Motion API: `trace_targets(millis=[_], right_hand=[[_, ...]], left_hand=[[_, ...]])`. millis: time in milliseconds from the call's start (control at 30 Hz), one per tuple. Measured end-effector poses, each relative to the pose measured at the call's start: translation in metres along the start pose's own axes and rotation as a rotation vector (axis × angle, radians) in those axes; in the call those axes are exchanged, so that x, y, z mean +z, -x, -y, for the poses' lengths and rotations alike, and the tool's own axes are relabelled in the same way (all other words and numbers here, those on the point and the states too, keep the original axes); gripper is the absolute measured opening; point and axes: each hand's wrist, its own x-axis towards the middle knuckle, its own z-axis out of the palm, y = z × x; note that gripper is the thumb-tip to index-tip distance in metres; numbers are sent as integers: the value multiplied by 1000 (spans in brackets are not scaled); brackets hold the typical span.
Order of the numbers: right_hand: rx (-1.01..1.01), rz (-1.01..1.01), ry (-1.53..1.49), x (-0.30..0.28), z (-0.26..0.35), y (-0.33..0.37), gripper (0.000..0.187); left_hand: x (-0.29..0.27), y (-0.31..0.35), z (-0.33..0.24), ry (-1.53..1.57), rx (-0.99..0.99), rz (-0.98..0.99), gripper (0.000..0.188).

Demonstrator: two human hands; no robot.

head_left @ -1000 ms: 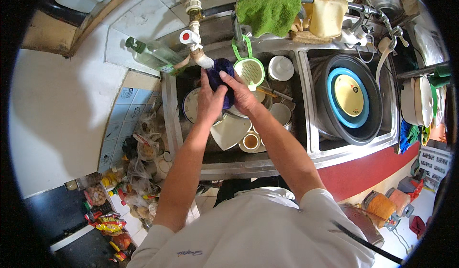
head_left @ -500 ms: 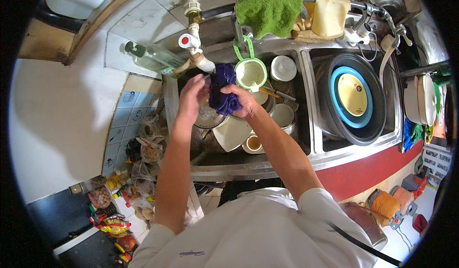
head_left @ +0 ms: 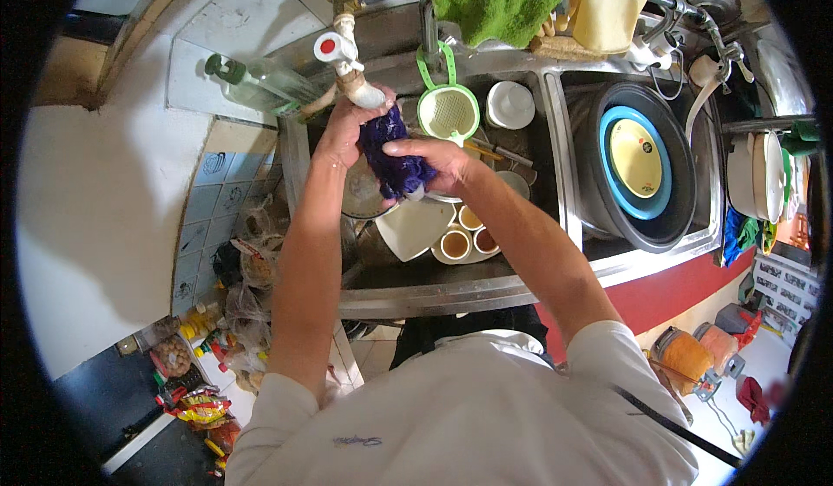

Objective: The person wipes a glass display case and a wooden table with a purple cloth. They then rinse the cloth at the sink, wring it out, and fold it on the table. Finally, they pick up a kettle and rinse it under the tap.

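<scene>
A wet, dark purple cloth (head_left: 389, 149) hangs between my two hands over the left sink basin, just below the white tap (head_left: 354, 82). My left hand (head_left: 344, 130) is closed on its upper end, close under the spout. Lower down, my right hand (head_left: 441, 163) grips the cloth with the thumb across its front. Part of the fingers of each hand is hidden by the cloth. Beneath lie a round bowl (head_left: 363, 193), a white angular plate (head_left: 412, 227) and several small cups (head_left: 455, 244) with brownish liquid in them.
A green-rimmed strainer (head_left: 449, 111) and a stacked white container (head_left: 510, 105) stand in the basin's far part. The right basin holds nested black, blue and yellow basins (head_left: 638, 158). A pump bottle (head_left: 260, 85) stands at the left; a green towel (head_left: 499, 4) hangs over the rail.
My left hand has gone up the cloth to its top end under the spout. The cloth now looks wetter and more stretched out. The view has shifted slightly, and more cups show.
</scene>
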Motion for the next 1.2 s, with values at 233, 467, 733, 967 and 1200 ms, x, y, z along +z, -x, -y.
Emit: trace_targets(millis=[233, 467, 733, 967, 1200], right_hand=[[-376, -139, 651, 8, 10, -28, 63], [-452, -591, 1380, 9, 15, -38, 79], [-571, -757, 1503, 22, 12, -32, 76], [-337, -221, 307, -8, 10, -24, 60], [-101, 42, -87, 2, -6, -10, 62]], left_hand=[[25, 9, -25, -447, 138, -192, 22], [39, -9, -6, -839, 392, -476, 24], [20, -34, 13, -855, 459, -708, 26], [4, 6, -28, 18, 139, -142, 37], [11, 2, -11, 632, -66, 321, 71]])
